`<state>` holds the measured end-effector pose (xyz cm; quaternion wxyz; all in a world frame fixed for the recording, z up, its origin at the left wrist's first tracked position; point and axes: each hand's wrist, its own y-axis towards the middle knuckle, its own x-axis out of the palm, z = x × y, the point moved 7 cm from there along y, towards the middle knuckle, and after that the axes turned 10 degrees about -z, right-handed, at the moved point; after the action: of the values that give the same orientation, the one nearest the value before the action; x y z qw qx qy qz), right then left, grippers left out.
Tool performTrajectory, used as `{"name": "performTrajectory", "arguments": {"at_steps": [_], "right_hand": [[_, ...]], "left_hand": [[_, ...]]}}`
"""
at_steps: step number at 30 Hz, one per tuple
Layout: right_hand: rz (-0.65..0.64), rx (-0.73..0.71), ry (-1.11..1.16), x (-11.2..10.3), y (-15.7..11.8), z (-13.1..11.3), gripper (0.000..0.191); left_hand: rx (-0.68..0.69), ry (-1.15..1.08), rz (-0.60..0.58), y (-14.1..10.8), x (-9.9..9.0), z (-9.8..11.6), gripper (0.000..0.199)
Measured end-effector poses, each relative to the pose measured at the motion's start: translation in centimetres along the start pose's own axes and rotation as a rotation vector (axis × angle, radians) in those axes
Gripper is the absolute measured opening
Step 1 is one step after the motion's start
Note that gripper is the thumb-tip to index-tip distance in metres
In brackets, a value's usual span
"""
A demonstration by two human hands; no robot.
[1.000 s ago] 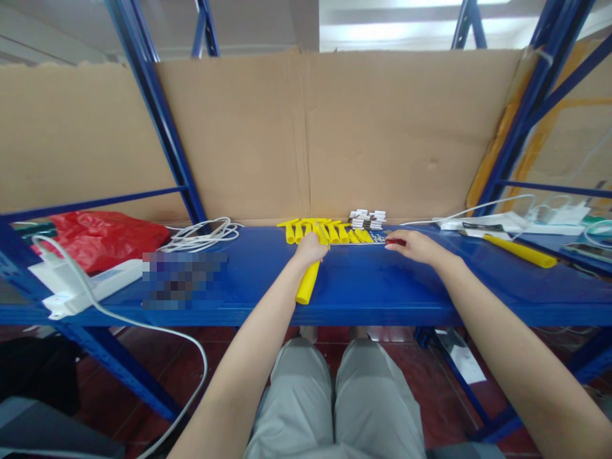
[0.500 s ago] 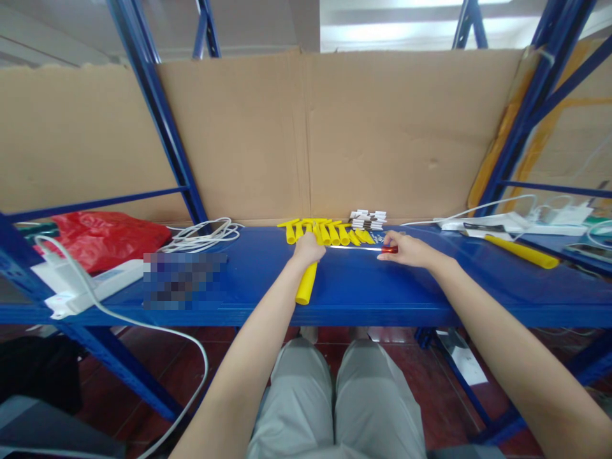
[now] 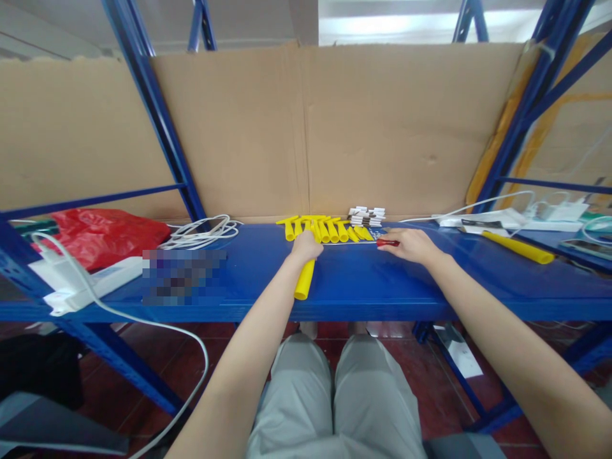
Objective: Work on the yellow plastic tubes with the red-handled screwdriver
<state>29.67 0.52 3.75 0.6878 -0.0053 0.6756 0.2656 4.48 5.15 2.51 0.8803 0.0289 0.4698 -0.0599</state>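
Yellow tube (image 3: 305, 280), round and partly covered, near end close to the blue desk's (image 3: 358, 280) front edge, red-handled tool (image 3: 387, 243), thin shaft roughly parallel to that edge.

Wearer's clothing and limbs: grey trousers, bare forearms

Trousers (image 3: 337, 421) were noted at 6 o'clock in the head view: plain light grey with a faint greenish cast, loosely cut and smooth in weave. The fabric is rounded over the left knee (image 3: 302, 357) and right knee (image 3: 364, 360), where a soft sheen is seen. Long creases are shown along both thighs, and finer wrinkles are gathered at the lap, towards 6 o'clock. The left forearm (image 3: 253, 341), seen towards 7 o'clock, is bare and slim, tapered to the wrist. The right forearm (image 3: 502, 338), seen towards 4 o'clock, is likewise bare and tapered. The left hand (image 3: 306, 247) and right hand (image 3: 412, 245) are both ungloved. The feet (image 3: 309, 329), at 12 o'clock from the knees, are mostly hidden; footwear could not be determined.
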Motion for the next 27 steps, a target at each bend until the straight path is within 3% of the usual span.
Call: {"name": "performTrajectory", "arguments": {"at_steps": [8, 17, 21, 27], "right_hand": [[-0.005, 0.023, 0.026, -0.1, 0.0, 0.1, 0.031], [-0.006, 0.08, -0.021, -0.5, -0.2, 0.5, 0.023], [0.024, 0.05, 0.029, -0.8, -0.2, 0.2, 0.02], [0.011, 0.126, 0.13, -1.4, 0.0, 0.3, 0.018]], "left_hand": [[-0.005, -0.06, -0.021, 0.9, 0.5, -0.6, 0.01], [-0.032, -0.11, -0.136, -0.9, 0.9, 0.1, 0.007], [-0.003, -0.151, -0.105, -0.2, 0.9, 0.0, 0.014], [-0.018, -0.09, -0.065, 0.5, 0.5, -0.4, 0.013]]}}
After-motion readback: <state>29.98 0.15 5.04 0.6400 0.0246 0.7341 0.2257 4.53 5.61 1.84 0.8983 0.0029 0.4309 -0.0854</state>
